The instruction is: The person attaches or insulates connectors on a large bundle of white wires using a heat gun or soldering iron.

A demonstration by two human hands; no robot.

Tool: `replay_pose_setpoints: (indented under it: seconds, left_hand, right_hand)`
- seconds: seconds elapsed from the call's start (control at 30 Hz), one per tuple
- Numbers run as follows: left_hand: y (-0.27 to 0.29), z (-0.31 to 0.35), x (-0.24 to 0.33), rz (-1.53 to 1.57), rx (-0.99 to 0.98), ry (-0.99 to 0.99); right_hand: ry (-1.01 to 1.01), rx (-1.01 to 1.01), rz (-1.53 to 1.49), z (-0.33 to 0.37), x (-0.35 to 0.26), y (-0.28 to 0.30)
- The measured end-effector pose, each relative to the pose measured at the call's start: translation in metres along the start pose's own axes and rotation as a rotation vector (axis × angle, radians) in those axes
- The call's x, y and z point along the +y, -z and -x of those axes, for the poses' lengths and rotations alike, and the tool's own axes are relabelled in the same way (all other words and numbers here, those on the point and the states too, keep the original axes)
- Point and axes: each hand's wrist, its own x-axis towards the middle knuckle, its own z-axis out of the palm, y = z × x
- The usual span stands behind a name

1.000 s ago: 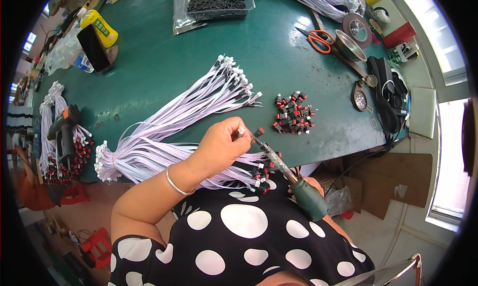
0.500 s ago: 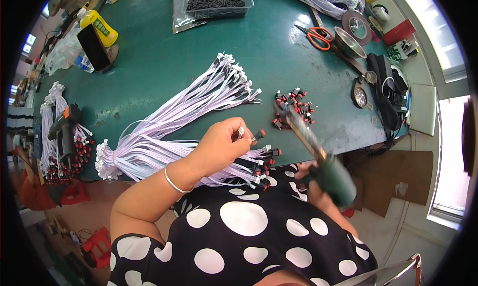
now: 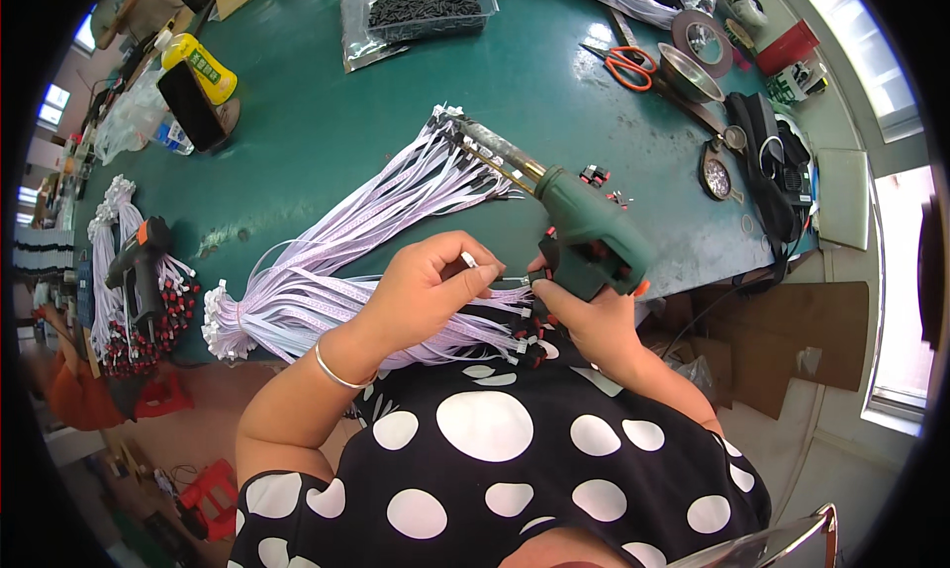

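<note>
My left hand (image 3: 426, 286) is closed in a pinch on a thin wire lead with a small white connector (image 3: 469, 260). Its other end runs right to the fingertips of my right hand (image 3: 594, 321), where a small dark part is mostly hidden. That hand also grips a green soldering gun (image 3: 594, 222), whose long metal barrel points up and left over a bundle of pale wires (image 3: 396, 177). Below my left hand, a second wire bundle (image 3: 307, 306) spreads toward small black-and-red switches (image 3: 529, 345) at the table's near edge.
Loose red-and-black switches (image 3: 595, 175) lie behind the gun. Orange-handled scissors (image 3: 628, 65), a metal bowl (image 3: 691, 73) and a tape roll (image 3: 704, 42) sit far right. A clear tray of black pieces (image 3: 430, 14) stands at the back; a phone (image 3: 193, 105) leans at left.
My right hand has brought the soldering gun left and up from the right table edge, its barrel now over the wires. Its fingertips have come to the lead held by my left hand.
</note>
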Motion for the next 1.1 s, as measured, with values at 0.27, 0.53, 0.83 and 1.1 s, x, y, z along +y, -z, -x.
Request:
replay_pose_setpoints:
  seconds: [0.27, 0.53, 0.83, 1.1]
  left_hand:
    - [0.002, -0.002, -0.004, -0.156, -0.044, -0.037]
    - [-0.013, -0.005, -0.007, -0.015, 0.051, -0.102]
    - [-0.013, -0.004, -0.007, -0.253, 0.083, -0.184]
    - [-0.016, -0.007, 0.000, -0.257, 0.099, -0.193]
  right_hand:
    - [-0.039, 0.055, -0.100, 0.001, 0.005, -0.005]
    - [0.098, 0.095, -0.086, 0.003, 0.012, -0.011]
    - [0.125, 0.077, -0.041, 0.005, 0.021, -0.007]
    - [0.058, 0.032, -0.132, 0.009, 0.019, -0.005]
